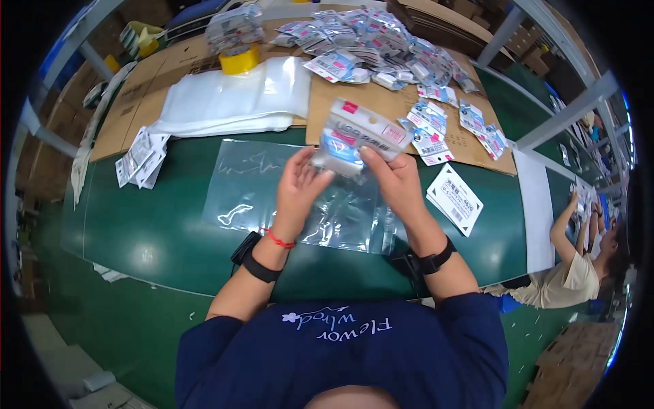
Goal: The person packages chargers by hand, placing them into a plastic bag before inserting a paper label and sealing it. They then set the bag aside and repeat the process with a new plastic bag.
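Above the table, my right hand grips a small blister-style retail packet with a silver, pink and blue printed front, its thumb pressed on the lower right. At the packet's lower left edge is my left hand, fingers curled and thumb against it. Beneath both hands a clear plastic bag lies flat on the green tabletop. A white printed label card rests to the right of the bag. Several similar packets lie nearby on cardboard.
A large heap of packets covers the far cardboard. Stacked clear bags lie far left of centre, with a yellow tape roll on them. White cards sit at left. Another person works at right.
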The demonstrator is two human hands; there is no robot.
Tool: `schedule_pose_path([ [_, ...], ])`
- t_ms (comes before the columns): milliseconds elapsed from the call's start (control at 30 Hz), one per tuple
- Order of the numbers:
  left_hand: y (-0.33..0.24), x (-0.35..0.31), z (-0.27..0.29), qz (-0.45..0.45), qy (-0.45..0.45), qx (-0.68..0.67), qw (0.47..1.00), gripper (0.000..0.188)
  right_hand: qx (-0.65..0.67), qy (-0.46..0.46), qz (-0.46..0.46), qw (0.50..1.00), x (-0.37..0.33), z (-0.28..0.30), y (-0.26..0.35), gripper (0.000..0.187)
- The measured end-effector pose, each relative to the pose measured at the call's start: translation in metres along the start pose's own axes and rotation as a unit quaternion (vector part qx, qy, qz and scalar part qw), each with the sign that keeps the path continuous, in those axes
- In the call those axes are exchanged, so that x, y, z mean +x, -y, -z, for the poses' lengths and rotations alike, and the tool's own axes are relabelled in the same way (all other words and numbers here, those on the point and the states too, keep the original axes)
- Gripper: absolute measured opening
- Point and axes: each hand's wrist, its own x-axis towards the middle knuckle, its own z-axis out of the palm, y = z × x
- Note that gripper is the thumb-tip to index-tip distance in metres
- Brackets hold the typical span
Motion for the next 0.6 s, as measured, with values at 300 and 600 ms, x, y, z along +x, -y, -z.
schedule_pose_path([
  [300, -0.030, 0.007, 0.023, 0.341, 0.114, -0.381, 0.852, 0.041, -0.400, 0.192, 0.372, 0.815, -0.017, -0.010, -0.006, 0.051],
  [600, -0.020, 0.003, 0.008, 0.226, -0.020, -0.249, 0.942, 0.044, -0.803, -0.143, 0.109, 0.568, -0.021, 0.116, -0.032, 0.036],
])
